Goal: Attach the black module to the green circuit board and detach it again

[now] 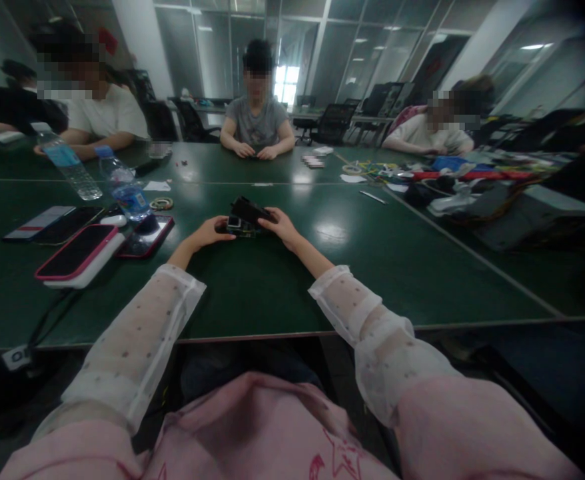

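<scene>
Black device (248, 211) in 2 bare hands (283, 228)

device (242, 227): inner parts too small to tell | grey-shirted person (257, 120): face blurred | pink shirt (252, 427): cut off below

At the left of the frame, two plastic water bottles (125, 187) lean above several smartphones (78, 252) on the green table (387, 267). A white pen (373, 197) lies right of center; tangled cables (372, 169) spread at upper right. A person in gray (257, 120) sits at top center.
</scene>
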A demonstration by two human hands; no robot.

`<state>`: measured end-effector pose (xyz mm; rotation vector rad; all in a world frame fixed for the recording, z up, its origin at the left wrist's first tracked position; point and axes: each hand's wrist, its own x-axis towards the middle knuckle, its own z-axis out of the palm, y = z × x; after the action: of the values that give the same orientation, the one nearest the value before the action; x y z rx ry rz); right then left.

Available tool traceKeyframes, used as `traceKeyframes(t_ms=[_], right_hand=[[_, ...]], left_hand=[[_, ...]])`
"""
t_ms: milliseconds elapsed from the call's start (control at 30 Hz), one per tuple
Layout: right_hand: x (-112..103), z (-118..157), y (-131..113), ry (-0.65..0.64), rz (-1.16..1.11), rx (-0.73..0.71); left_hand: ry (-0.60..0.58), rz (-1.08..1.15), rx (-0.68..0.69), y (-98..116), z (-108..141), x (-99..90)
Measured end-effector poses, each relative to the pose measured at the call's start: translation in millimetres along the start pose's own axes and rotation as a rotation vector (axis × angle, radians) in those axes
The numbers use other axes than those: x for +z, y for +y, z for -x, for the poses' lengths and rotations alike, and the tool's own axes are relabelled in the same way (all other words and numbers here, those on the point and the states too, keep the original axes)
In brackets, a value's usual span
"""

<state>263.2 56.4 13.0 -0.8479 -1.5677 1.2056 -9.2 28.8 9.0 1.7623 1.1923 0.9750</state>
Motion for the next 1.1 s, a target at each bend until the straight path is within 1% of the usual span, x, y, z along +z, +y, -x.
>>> traceKeyframes(t_ms=[100,167,267,433,500,567,700,800,967,1100], right_hand=[[-4,-4,2,0.077,-0.037,0.011],[-9,-7,4,0.115,-0.011,0.015],[-19,-11,9,0.174,0.074,0.02],[-34,-15,22,0.386,0.285,-0.004],[-37,-15,27,0.429,0.364,-0.008],[-37,-16,30,0.42,0.425,-0.014],[-35,-15,30,0.35,0.572,-0.026],[-33,-15,30,0.331,0.66,-0.043],[-33,-14,32,0.307,0.669,-0.082],[-31,-12,28,0.298,0.69,-0.096]], left_hand=[[-0.013,-0.026,0.03,1,0,-0.3],[-0.024,-0.027,0.04,3,1,-0.3],[-0.027,-0.018,0.044,5,2,0.1],[-0.027,-0.032,0.032,9,4,0.9],[-0.028,-0.035,0.028,10,4,1.1],[-0.029,-0.038,0.025,11,4,1.2],[-0.023,-0.046,0.022,10,3,1.8],[-0.015,-0.053,0.026,10,2,2.7],[0.003,-0.088,0.025,14,3,4.4],[0.015,-0.116,0.034,12,3,4.7]])
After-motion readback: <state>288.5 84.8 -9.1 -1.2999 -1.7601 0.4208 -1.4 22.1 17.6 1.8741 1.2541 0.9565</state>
